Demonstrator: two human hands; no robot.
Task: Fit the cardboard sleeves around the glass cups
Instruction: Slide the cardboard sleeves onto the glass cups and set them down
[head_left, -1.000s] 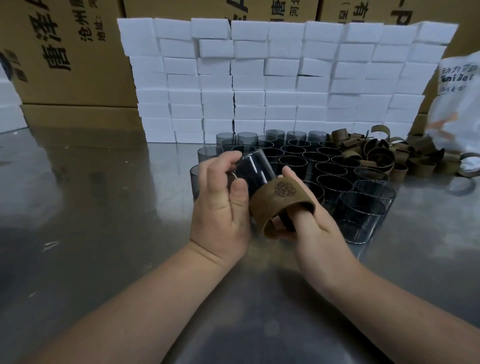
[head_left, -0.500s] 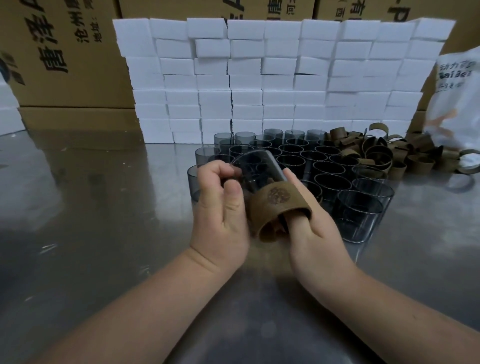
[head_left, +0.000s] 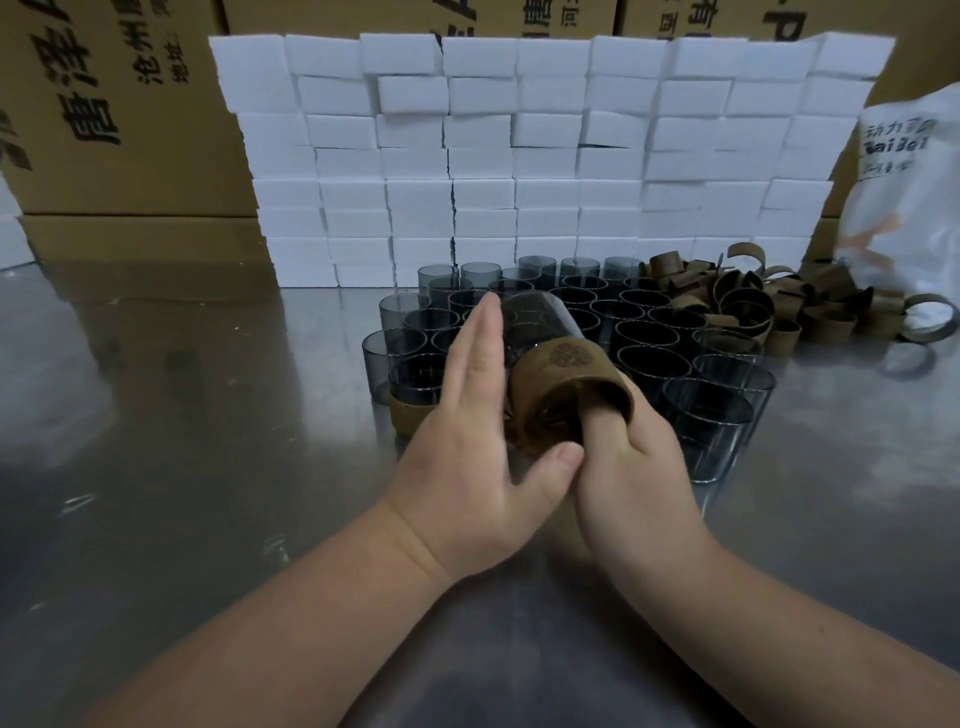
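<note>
A smoky glass cup (head_left: 535, 325) lies tilted in mid-air above the table, its base pointing away from me. A brown cardboard sleeve (head_left: 563, 389) with a round emblem sits around the cup's near end. My right hand (head_left: 631, 467) grips the sleeve, its thumb hooked inside the opening. My left hand (head_left: 467, 447) is flat, its straight fingers pressed along the cup's left side. Several bare glass cups (head_left: 649, 332) stand upright behind. One cup with a sleeve (head_left: 410, 400) stands left of my hands.
A heap of loose brown sleeves (head_left: 748, 301) lies at the right back. A wall of white foam blocks (head_left: 519, 156) stands behind the cups, with cardboard cartons (head_left: 104, 104) beyond. A white plastic bag (head_left: 904, 197) is at far right. The steel table (head_left: 182, 441) is reflective.
My left hand has let go of its curled grip on the cup and now lies flat against it. The sleeve sits further onto the cup.
</note>
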